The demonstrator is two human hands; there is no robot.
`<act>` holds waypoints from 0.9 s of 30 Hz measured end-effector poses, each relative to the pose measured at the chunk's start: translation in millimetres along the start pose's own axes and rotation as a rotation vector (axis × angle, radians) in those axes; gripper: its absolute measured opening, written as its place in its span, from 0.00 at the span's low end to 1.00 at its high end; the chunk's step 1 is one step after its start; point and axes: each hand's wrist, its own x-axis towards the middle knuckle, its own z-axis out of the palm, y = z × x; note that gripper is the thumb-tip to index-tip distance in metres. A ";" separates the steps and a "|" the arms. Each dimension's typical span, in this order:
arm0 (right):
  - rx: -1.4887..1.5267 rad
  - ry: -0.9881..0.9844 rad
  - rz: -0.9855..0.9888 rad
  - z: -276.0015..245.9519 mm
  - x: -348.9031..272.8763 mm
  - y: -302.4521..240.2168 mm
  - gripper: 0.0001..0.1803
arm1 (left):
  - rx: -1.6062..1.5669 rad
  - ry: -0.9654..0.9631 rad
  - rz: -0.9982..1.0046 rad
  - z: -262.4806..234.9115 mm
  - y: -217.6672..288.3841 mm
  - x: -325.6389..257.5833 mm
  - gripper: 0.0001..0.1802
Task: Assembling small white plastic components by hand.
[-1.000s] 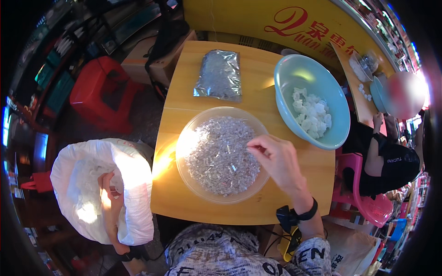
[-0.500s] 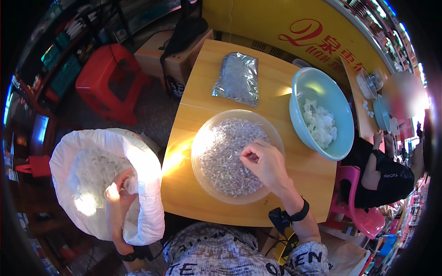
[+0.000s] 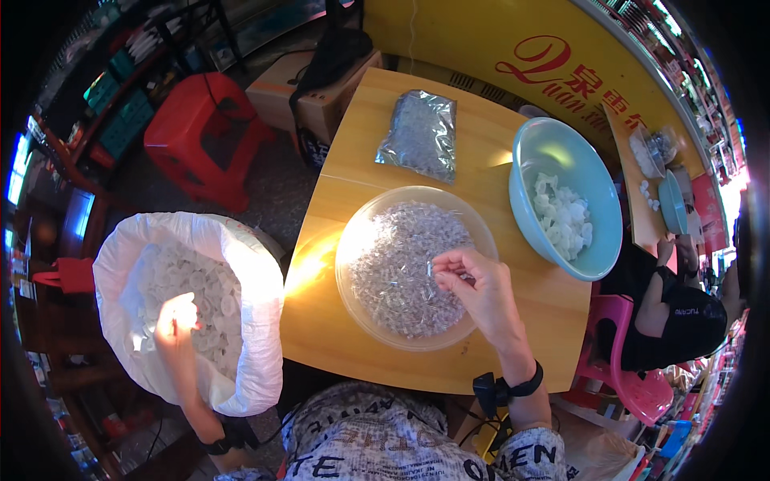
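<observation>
Over the last second the right hand (image 3: 473, 293) has drawn back from the far side of the wide, shallow clear plastic bowl (image 3: 357, 240) toward its near rim, and its fingertips (image 3: 437, 268) now pinch one small clear piece lifted just above the heap of tiny transparent parts (image 3: 397, 264) — so a piece has been picked out of the pile. The left hand (image 3: 178, 321) has stayed down inside the white woven sack (image 3: 257, 289) beside the table, resting among the pale, translucent cap-like pieces (image 3: 204, 280); glare washes it out, and I cannot tell whether it grips anything.

On the yellow wooden table (image 3: 529, 313) a pale blue plastic basin (image 3: 597, 200) holding white bits (image 3: 561, 216) stands just beside the clear bowl on the right, and a sealed clear bag of small parts (image 3: 421, 132) lies farther back. A red plastic stool (image 3: 204, 136) stands on the floor, well apart. Another person in black (image 3: 682, 313) sits on a pink chair (image 3: 622, 377) at the right — clear of the bowl. Nothing blocks either hand.
</observation>
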 end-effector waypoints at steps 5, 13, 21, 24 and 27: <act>0.396 -0.088 0.162 10.2 -13.1 -29.9 0.15 | -0.229 -0.037 0.355 8.2 101.1 -74.6 0.07; 0.631 -0.088 0.196 32.2 -18.0 -40.8 0.17 | -0.429 -0.561 0.211 131.6 117.4 -61.2 0.13; 0.534 -0.102 0.151 42.4 -12.3 -41.4 0.15 | -0.309 -0.446 0.353 143.0 112.9 -55.8 0.12; 0.498 -0.124 0.154 44.6 -11.2 -38.6 0.15 | -0.341 -0.383 0.465 150.2 105.6 -52.1 0.13; 0.545 -0.128 0.145 47.3 -11.3 -39.2 0.15 | -0.440 -0.372 0.394 152.4 101.0 -47.7 0.08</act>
